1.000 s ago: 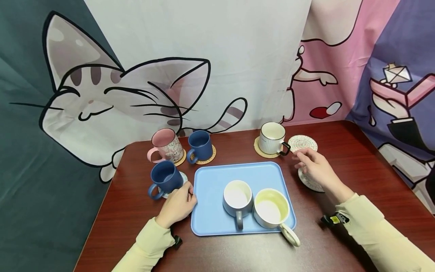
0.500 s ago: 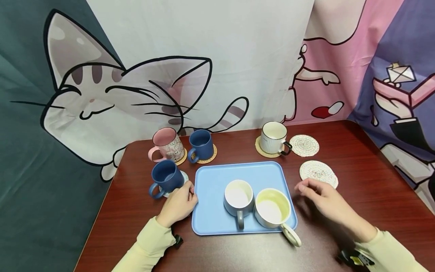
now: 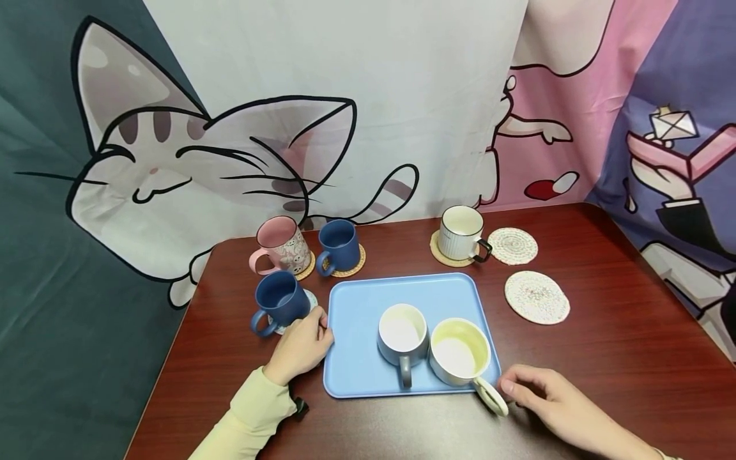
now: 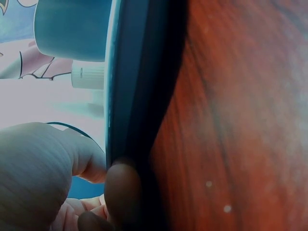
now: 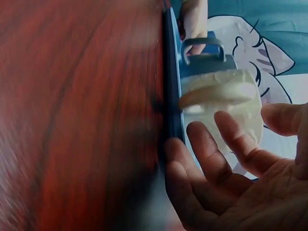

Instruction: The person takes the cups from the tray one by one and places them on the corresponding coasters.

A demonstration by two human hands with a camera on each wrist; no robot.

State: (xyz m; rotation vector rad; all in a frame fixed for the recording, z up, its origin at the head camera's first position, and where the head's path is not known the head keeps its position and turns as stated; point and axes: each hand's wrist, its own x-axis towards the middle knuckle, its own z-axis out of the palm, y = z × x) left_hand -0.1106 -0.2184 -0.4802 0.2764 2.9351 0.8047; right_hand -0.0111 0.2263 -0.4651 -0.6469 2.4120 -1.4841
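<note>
Six cups can be counted on the brown table (image 3: 604,358). Two of them stand on the blue tray (image 3: 356,358) near the front edge of the table: a grey cup (image 3: 402,335) and a cream cup (image 3: 460,351), side by side and touching. The handle of the cream cup sticks out over the tray's front right corner.

The right hand (image 3: 552,402) is seen just beside that handle, with its fingers loosely spread and nothing held. In the right wrist view the open fingers (image 5: 211,154) are close to the cream cup (image 5: 226,106).

The left hand (image 3: 299,348) is laid against the left edge of the tray, and its curled fingers are pressed to the rim. In the left wrist view a fingertip (image 4: 122,192) is seen on the tray's edge (image 4: 130,86).

One dark blue cup (image 3: 278,300) stands just beside the left hand. At the back edge, a pink cup (image 3: 278,246), a second blue cup (image 3: 339,246) and a white cup (image 3: 460,233) are placed on coasters. Two round coasters (image 3: 537,297) lie bare on the right side.
</note>
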